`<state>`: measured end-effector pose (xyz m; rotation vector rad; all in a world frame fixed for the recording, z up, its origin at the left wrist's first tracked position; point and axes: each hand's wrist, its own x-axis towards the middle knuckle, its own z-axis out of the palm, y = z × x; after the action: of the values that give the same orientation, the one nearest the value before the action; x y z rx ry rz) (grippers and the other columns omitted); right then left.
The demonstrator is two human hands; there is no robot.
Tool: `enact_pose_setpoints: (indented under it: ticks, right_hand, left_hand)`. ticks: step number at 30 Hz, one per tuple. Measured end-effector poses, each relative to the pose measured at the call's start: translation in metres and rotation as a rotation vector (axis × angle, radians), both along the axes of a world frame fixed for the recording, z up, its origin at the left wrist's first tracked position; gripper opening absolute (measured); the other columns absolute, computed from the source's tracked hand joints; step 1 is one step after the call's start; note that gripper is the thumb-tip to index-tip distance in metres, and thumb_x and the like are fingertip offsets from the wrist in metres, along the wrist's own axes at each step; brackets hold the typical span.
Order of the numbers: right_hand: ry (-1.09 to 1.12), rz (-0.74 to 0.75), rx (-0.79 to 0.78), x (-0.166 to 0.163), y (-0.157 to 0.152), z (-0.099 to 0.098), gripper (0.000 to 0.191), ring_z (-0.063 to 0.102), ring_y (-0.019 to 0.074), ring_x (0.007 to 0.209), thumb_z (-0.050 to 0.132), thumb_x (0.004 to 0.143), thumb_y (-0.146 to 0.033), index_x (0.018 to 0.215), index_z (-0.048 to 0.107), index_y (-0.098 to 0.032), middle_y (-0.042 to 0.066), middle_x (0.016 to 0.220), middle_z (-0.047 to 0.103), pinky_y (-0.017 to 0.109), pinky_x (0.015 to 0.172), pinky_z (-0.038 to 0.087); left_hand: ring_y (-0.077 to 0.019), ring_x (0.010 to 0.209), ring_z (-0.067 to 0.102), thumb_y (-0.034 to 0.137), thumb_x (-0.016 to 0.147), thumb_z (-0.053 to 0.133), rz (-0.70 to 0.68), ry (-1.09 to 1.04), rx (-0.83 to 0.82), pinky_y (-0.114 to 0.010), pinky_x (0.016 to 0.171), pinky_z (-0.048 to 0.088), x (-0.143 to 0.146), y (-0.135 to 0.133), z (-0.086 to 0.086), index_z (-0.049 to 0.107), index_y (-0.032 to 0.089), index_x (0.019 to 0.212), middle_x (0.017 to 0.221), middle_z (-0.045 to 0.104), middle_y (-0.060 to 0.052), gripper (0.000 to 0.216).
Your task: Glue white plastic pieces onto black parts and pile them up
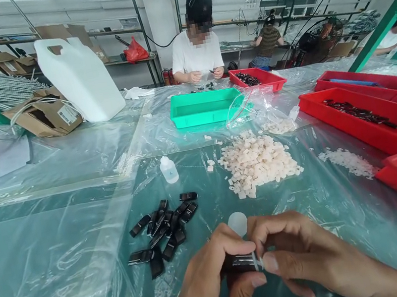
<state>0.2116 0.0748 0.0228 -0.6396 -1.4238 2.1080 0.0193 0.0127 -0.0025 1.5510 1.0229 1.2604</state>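
My left hand (210, 279) is closed around a small glossy black piece (241, 262), held just above the table's near edge. My right hand (297, 254) pinches a tiny white part (257, 261) against the end of that black piece. Behind the fingers stands a small translucent cap (237, 222). A heap of several black pieces (162, 226) lies to the left of my hands. A pile of small cream-white blocks (257, 162) lies further back, with a small white bottle (169, 169) beside it.
Clear plastic sheeting (61, 219) covers the table. Red trays (365, 116) with black parts line the right side; a green tray (202, 108) sits mid-table. A white jug (80, 77) and cardboard box (44, 114) stand far left. A person in white (196, 51) works opposite.
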Motion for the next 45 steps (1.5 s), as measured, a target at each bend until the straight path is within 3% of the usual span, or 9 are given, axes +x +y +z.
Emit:
enact_pose_setpoints:
  ticks: [7,13,19,24,31,34,37,41,45]
  right_hand:
    - [0.052,0.037,-0.101,-0.001,-0.001,-0.007,0.018,0.045,0.0016,0.052,0.074,0.095,-0.031,0.091,0.065,-0.016,-0.005,0.077,0.048,0.009,0.045,0.051]
    - [0.126,0.069,-0.205,-0.001,-0.002,-0.012,0.019,0.059,0.0068,0.064,0.075,0.095,-0.029,0.093,0.064,-0.014,-0.001,0.079,0.055,0.009,0.044,0.05]
    - [0.122,0.087,-0.21,0.0,-0.006,-0.012,0.022,0.057,0.0049,0.06,0.074,0.097,-0.03,0.093,0.061,-0.013,-0.001,0.07,0.059,0.01,0.05,0.054]
    - [0.121,0.073,-0.206,-0.002,-0.01,-0.01,0.021,0.06,0.0039,0.061,0.07,0.101,-0.03,0.094,0.059,-0.014,-0.002,0.071,0.061,0.011,0.056,0.057]
    - [0.088,0.064,-0.209,-0.001,-0.011,-0.011,0.025,0.055,0.0025,0.057,0.073,0.097,-0.033,0.09,0.058,-0.014,-0.002,0.077,0.056,0.011,0.053,0.055]
    - [0.073,0.082,-0.201,0.0,-0.012,-0.01,0.029,0.051,0.0028,0.056,0.075,0.096,-0.035,0.086,0.058,-0.014,-0.003,0.07,0.054,0.012,0.053,0.055]
    - [0.036,0.093,-0.191,0.0,-0.013,-0.009,0.033,0.048,0.0024,0.053,0.074,0.096,-0.037,0.081,0.056,-0.014,-0.004,0.065,0.052,0.012,0.053,0.054]
    - [0.097,0.105,-0.239,-0.003,-0.014,-0.012,0.03,0.044,0.0016,0.05,0.073,0.097,-0.036,0.083,0.058,-0.014,-0.004,0.065,0.052,0.01,0.049,0.051]
    - [0.157,0.117,-0.246,-0.007,-0.015,-0.015,0.033,0.043,0.001,0.048,0.074,0.096,-0.038,0.082,0.057,-0.014,-0.004,0.065,0.052,0.01,0.046,0.046]
  left_hand:
    - [-0.0187,0.075,0.066,0.052,0.103,0.056,0.125,0.141,-0.064,-0.022,0.056,0.048,-0.002,-0.008,-0.003,0.061,0.029,0.103,0.091,0.063,-0.004,0.024]
    - [-0.02,0.071,0.066,0.048,0.101,0.061,0.151,0.142,-0.031,-0.024,0.055,0.049,0.0,-0.01,-0.005,0.065,0.03,0.099,0.087,0.066,-0.004,0.019]
    - [-0.0139,0.06,0.056,0.051,0.105,0.055,0.125,0.099,0.02,-0.022,0.053,0.043,0.004,-0.011,-0.005,0.059,0.032,0.098,0.08,0.059,0.002,0.021]
    - [-0.013,0.063,0.059,0.05,0.105,0.056,0.127,0.104,0.049,-0.023,0.053,0.04,0.004,-0.011,-0.005,0.056,0.033,0.1,0.083,0.058,0.004,0.018]
    - [-0.0051,0.064,0.073,0.043,0.108,0.052,0.004,-0.06,-0.059,-0.012,0.059,0.057,0.014,-0.014,0.006,0.049,0.032,0.1,0.095,0.06,0.008,0.015]
    - [-0.0069,0.067,0.076,0.042,0.108,0.052,-0.023,-0.14,-0.068,-0.013,0.059,0.06,0.019,-0.014,0.011,0.049,0.031,0.1,0.092,0.054,0.008,0.014]
    - [-0.0057,0.063,0.069,0.043,0.109,0.049,-0.041,-0.113,-0.016,-0.014,0.06,0.058,0.016,-0.013,0.007,0.047,0.032,0.102,0.09,0.051,0.008,0.014]
    - [-0.0067,0.059,0.056,0.041,0.11,0.049,-0.028,0.043,0.117,-0.017,0.053,0.042,0.008,-0.009,-0.005,0.045,0.031,0.104,0.086,0.051,0.006,0.012]
    - [-0.0082,0.057,0.051,0.043,0.109,0.05,0.012,-0.024,0.201,-0.019,0.051,0.039,0.009,-0.009,-0.009,0.05,0.032,0.11,0.084,0.048,0.006,0.011]
